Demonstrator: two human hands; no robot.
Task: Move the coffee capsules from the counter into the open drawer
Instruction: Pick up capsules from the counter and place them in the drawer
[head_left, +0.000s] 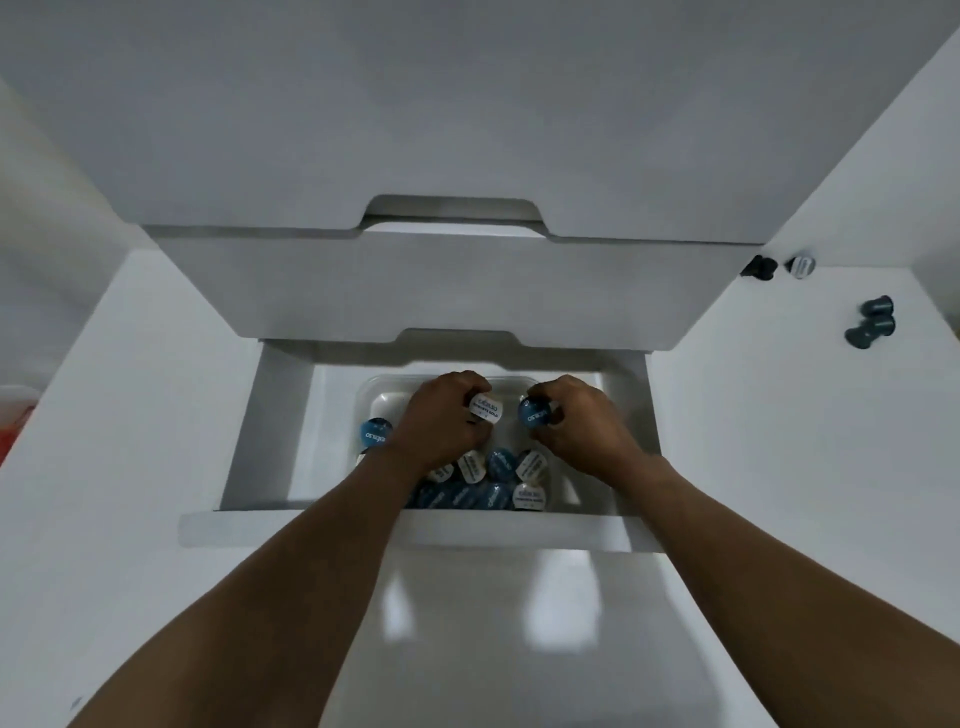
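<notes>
White counter (779, 415) flanks open drawer (280, 415) holding capsules (501, 462).

Two closed white drawer fronts (441, 286), stacked and notched with handle cut-outs, are seen. A blurred red-orange object (10, 421) is cut off at the left edge. Light is reflected by a glossy white surface (493, 623) below.

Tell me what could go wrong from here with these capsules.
1. The left hand grips a white-lidded coffee capsule and the right hand a blue-lidded capsule above the clear plastic tray; released onto the piled capsules at its near end, they may roll out into the white drawer.
2. The dark capsules lying on the white counter at the far right could be missed.
</notes>
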